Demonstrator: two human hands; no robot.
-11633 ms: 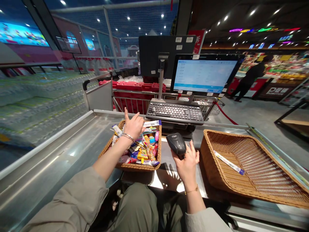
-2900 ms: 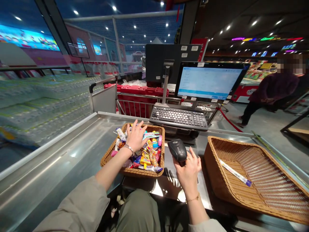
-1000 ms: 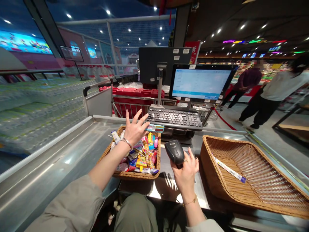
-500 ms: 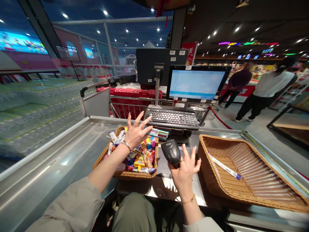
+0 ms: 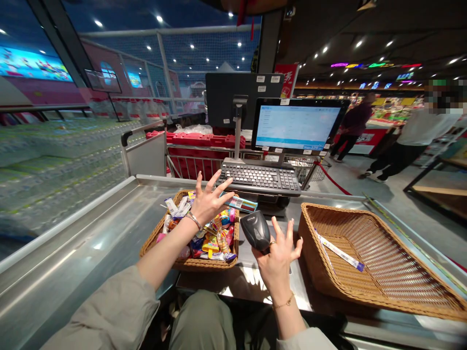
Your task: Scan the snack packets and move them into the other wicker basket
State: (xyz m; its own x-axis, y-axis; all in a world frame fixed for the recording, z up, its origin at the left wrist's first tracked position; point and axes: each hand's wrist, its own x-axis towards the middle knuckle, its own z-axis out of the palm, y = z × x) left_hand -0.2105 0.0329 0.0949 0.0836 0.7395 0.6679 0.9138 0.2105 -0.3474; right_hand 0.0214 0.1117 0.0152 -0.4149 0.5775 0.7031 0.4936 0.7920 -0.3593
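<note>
My left hand (image 5: 208, 203) hovers over the near-left wicker basket (image 5: 189, 265), which is full of colourful snack packets. It pinches a long, thin candy packet (image 5: 241, 203) that sticks out to the right, with the other fingers splayed. My right hand (image 5: 278, 258) grips a black barcode scanner (image 5: 255, 229) just below that packet, its outer fingers spread. The scanner's head tilts towards the packet. To the right, a larger wicker basket (image 5: 383, 287) holds one long white packet (image 5: 337, 251).
A keyboard (image 5: 260, 179) and a lit screen (image 5: 295, 127) stand behind the baskets on the steel counter (image 5: 91, 243). A cart with red crates (image 5: 204, 155) is beyond. Two people (image 5: 412, 136) walk at the far right. Stacked water bottles (image 5: 54, 165) fill the left.
My left hand has lifted a long packet out of the full basket and carried it right. The scanner has shifted left and tilted towards it. The people in the background have walked on.
</note>
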